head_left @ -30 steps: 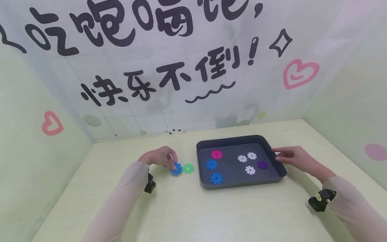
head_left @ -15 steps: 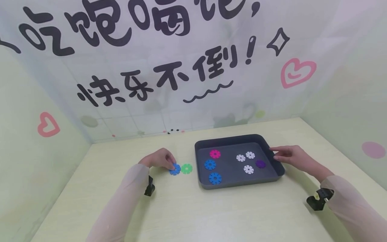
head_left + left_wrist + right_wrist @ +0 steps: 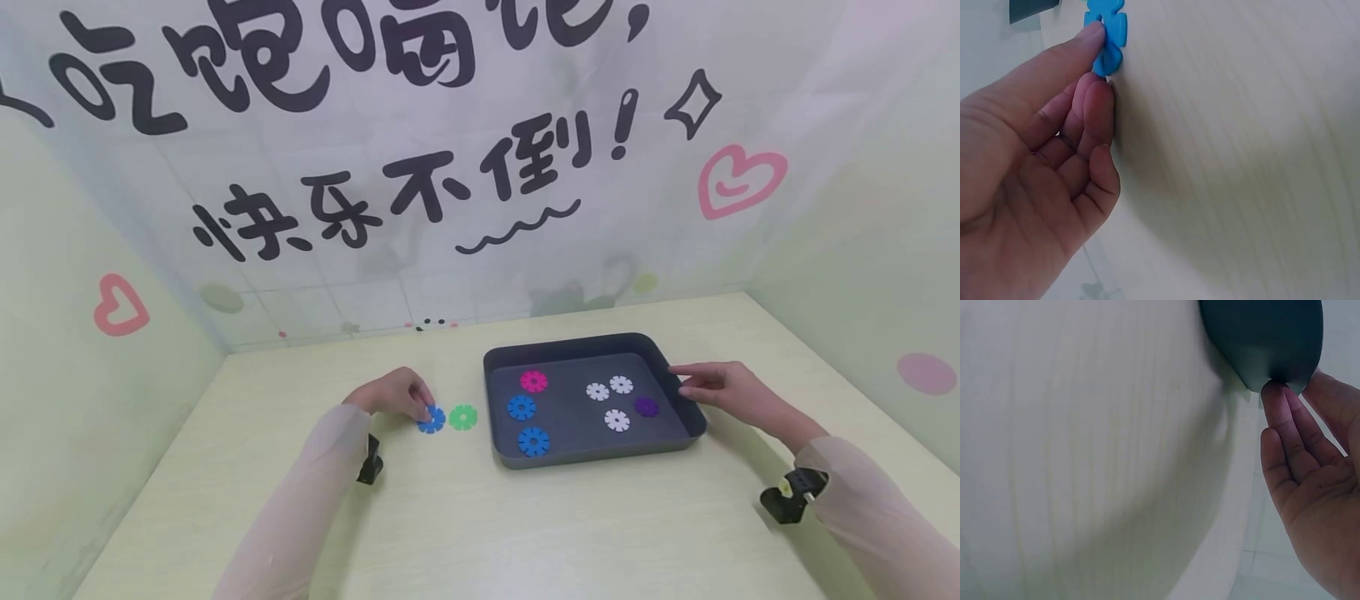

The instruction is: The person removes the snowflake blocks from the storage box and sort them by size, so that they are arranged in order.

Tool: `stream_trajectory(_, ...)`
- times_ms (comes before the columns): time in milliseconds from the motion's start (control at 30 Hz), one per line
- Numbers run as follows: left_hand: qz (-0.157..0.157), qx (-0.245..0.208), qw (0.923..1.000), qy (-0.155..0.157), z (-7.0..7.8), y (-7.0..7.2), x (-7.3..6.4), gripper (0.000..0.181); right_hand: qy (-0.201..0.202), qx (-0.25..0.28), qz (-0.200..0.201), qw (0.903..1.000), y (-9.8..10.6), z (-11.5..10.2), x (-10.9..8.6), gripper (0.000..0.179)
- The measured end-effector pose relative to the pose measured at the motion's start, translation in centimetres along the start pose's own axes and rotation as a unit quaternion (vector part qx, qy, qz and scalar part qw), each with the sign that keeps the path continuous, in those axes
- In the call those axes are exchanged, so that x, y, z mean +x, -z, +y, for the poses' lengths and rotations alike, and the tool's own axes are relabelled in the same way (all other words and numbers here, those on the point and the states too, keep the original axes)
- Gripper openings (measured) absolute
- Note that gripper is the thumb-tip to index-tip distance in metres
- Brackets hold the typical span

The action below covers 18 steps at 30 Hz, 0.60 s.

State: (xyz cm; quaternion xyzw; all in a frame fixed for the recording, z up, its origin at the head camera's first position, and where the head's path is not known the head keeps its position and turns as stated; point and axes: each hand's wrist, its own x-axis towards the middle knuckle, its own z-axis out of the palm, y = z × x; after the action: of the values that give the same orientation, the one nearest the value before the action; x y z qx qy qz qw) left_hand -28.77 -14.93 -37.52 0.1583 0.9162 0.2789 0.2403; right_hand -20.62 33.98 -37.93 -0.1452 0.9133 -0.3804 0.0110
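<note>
My left hand (image 3: 393,393) pinches a blue notched plastic disc (image 3: 432,421) between thumb and fingers, low over the table left of the tray. In the left wrist view, the thumb lies across the blue disc's face and the other fingers curl below it. Just right of it, a green notched disc (image 3: 462,417) lies flat on the table. My right hand (image 3: 729,392) grips the right wall of the dark grey tray (image 3: 592,456). The right wrist view has its fingers against the tray wall's outer side, with the thumb partly hidden beyond the rim.
Inside the tray, a pink disc (image 3: 534,382) and two blue discs, one farther back (image 3: 514,408), line the left side. Three white discs, one nearest the front (image 3: 617,412), and a purple disc (image 3: 647,407) lie toward the right. A printed cloth wall (image 3: 390,283) stands behind the table.
The left hand has drawn the blue disc slightly left, widening the gap to the green disc. The right hand stays at the tray's wall, and the head view has shifted a little.
</note>
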Motion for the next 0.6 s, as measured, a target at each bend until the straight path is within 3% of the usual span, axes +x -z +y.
stream_trajectory(400, 0.015, -0.021, 0.9994, -0.025, -0.7, 0.1, -0.1, 0.017, -0.001, 0.003, -0.002, 1.0, 0.0, 0.1, 0.0, 0.042)
stream_trajectory(600, 0.031, -0.038, 0.9973, -0.055, 0.8, 0.4, -0.1, 0.017, -0.004, 0.002, -0.002, 1.0, 0.0, 0.0, 0.0, 0.042)
